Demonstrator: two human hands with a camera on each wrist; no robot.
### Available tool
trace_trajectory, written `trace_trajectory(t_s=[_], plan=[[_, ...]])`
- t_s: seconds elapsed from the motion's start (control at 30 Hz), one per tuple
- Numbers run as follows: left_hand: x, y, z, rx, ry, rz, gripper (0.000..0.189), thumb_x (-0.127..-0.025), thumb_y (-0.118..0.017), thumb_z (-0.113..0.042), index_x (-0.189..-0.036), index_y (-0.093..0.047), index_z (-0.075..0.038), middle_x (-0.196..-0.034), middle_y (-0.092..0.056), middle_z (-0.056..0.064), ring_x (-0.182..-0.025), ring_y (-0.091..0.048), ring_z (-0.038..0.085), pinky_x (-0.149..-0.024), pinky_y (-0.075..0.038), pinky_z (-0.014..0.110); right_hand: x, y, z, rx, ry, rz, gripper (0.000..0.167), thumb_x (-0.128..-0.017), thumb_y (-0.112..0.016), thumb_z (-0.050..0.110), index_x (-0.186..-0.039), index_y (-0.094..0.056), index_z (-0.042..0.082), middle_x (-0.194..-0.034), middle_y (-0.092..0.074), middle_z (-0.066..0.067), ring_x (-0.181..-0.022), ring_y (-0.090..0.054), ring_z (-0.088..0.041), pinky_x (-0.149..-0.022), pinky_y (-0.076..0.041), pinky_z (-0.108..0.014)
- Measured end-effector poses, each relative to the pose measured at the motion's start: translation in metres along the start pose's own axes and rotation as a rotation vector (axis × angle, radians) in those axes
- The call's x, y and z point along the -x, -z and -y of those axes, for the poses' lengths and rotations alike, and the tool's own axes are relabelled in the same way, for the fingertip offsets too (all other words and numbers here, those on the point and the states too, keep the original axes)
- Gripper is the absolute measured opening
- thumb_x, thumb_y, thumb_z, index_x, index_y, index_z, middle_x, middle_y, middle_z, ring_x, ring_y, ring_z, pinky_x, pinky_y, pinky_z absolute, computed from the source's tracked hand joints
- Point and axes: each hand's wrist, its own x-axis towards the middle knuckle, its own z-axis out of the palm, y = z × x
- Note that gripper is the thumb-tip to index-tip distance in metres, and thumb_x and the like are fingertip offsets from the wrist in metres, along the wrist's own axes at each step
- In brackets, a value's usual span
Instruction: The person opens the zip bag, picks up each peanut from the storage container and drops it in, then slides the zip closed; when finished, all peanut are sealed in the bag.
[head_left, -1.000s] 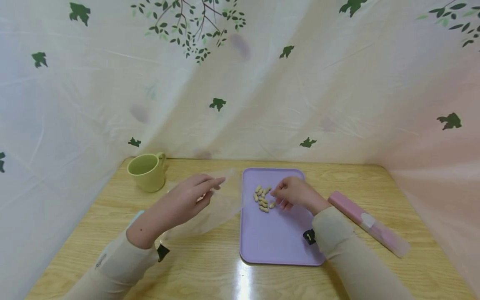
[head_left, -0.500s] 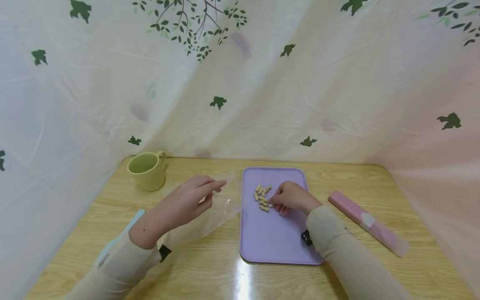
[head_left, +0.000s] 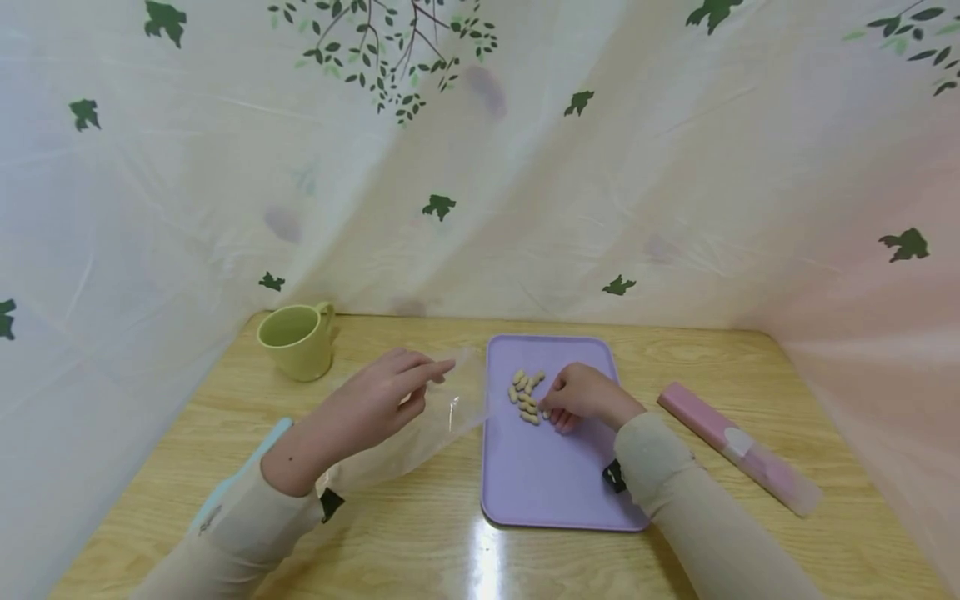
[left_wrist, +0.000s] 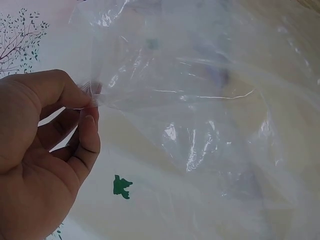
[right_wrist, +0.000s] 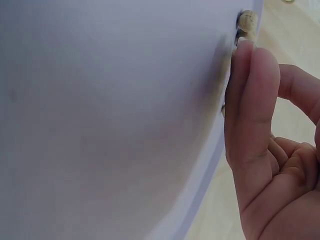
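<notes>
My left hand pinches the edge of a clear plastic bag between thumb and fingertips, holding it up. In the head view the bag's film spreads below that hand and reaches the left rim of a purple tray. Over the tray, my right hand points down with thumb and fingers drawn together at a single peanut, which they mostly hide. Several more peanuts lie in a loose cluster just left of these fingertips. The right wrist view has a peanut just beyond the fingertips.
A green mug stands at the back left of the wooden table. A long pink pack with a white label lies slanted on the right. Part of a light blue object shows beside the left forearm. A patterned cloth hangs behind.
My right hand has lowered slightly and moved left onto the single peanut, then stayed there. The left hand keeps the bag in nearly the same place, its film shifting a little.
</notes>
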Motion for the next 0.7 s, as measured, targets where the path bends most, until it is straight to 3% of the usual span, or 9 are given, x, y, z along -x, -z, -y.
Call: trace_trajectory(t_s=[0.53,0.7], plan=[[-0.003,-0.003,-0.001,-0.008,-0.044,-0.013,0.050,-0.088,-0.070,0.011,-0.137,-0.070,0.000,-0.108,-0.076,0.006,-0.097,-0.071,0.020,-0.084,-0.061,0.035,0.021,0.017,0.008,-0.044,0.045,-0.044,0.020,-0.100,-0.072,0.019,-0.093,-0.073,0.000,-0.082,-0.076,-0.010,-0.068,-0.073,-0.017,-0.070,-0.067,-0.035],[-0.004,-0.004,-0.003,-0.009,-0.042,-0.009,0.049,-0.089,-0.070,0.010,-0.136,-0.070,0.001,-0.108,-0.077,0.006,-0.098,-0.072,0.021,-0.085,-0.061,0.036,0.033,0.021,0.022,-0.070,0.106,-0.068,0.019,-0.101,-0.072,0.019,-0.096,-0.071,0.000,-0.085,-0.075,-0.010,-0.070,-0.073,-0.017,-0.072,-0.068,-0.039]])
